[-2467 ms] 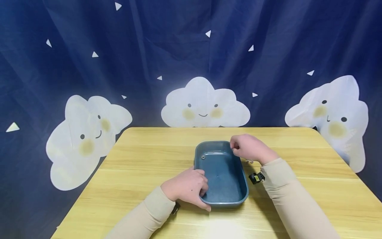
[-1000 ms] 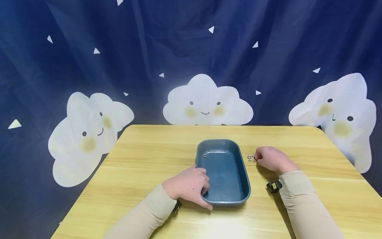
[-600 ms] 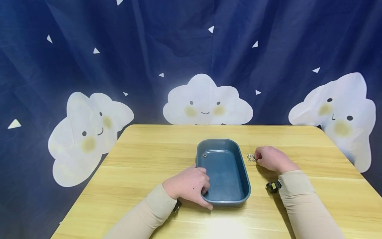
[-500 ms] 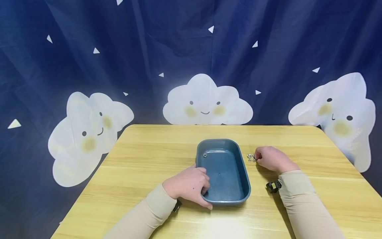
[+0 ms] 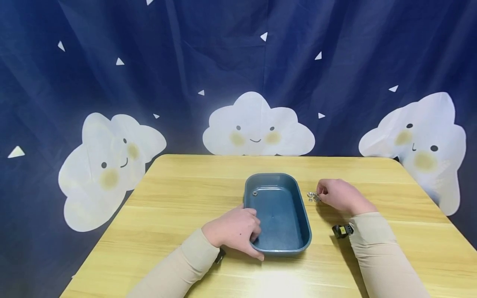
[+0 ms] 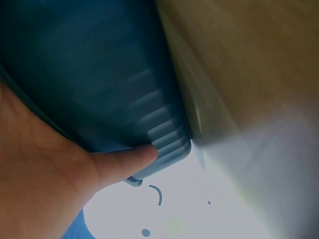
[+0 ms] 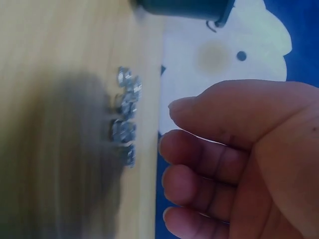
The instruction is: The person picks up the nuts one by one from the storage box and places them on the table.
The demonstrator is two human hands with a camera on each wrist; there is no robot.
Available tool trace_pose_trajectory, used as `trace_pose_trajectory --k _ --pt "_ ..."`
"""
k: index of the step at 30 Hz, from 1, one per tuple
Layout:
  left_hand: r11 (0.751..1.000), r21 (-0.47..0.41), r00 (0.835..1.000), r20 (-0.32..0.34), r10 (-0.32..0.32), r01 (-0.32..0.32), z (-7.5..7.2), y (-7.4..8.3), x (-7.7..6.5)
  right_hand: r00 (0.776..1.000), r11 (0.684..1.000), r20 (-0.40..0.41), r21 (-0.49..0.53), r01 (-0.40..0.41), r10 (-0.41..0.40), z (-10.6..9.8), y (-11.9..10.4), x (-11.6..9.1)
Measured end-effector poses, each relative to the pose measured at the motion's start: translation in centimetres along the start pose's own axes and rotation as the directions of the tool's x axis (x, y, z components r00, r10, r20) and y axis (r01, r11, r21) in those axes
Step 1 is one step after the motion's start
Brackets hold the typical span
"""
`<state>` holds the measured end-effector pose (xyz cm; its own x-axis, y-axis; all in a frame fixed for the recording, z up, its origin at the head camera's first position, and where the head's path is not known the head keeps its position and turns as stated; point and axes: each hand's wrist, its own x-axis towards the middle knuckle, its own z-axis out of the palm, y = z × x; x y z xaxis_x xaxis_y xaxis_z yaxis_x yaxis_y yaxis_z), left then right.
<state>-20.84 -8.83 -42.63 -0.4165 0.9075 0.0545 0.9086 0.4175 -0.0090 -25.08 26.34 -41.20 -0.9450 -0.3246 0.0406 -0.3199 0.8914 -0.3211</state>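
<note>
A dark blue-green plastic bin (image 5: 277, 221) stands on the table. My left hand (image 5: 234, 231) grips its near left side, fingers over the rim inside and the thumb (image 6: 127, 164) against the outer wall. One small metal nut (image 5: 255, 193) lies in the bin's far left corner. Several shiny metal nuts (image 7: 124, 129) are clustered on the table right of the bin. My right hand (image 5: 340, 195) is beside this cluster. In the right wrist view its fingers (image 7: 182, 184) are loosely bent, thumb and forefinger apart, with nothing visible between them.
The light wooden table (image 5: 179, 194) extends on both sides of the bin. Behind its far edge hangs a dark blue curtain (image 5: 231, 54) printed with white clouds. A small black camera (image 5: 342, 231) is worn at the right wrist.
From over the bin's far right corner, my right hand has moved right to the loose nuts, and just now has shifted slightly up. My left hand keeps its grip on the bin.
</note>
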Motion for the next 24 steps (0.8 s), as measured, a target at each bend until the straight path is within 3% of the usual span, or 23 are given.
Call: trace_pose_trajectory --k 11,24 --pt "1.000 -0.003 1.000 -0.012 0.002 -0.002 0.2 -0.1 0.1 0.998 0.999 -0.036 -0.003 0.044 -0.044 -1.2 -2.5 0.2" --pt "1.000 -0.003 1.000 -0.003 -0.001 0.001 0.0 -0.1 0.1 0.987 0.987 -0.030 -0.025 0.158 -0.159 -2.2 -7.4 1.6"
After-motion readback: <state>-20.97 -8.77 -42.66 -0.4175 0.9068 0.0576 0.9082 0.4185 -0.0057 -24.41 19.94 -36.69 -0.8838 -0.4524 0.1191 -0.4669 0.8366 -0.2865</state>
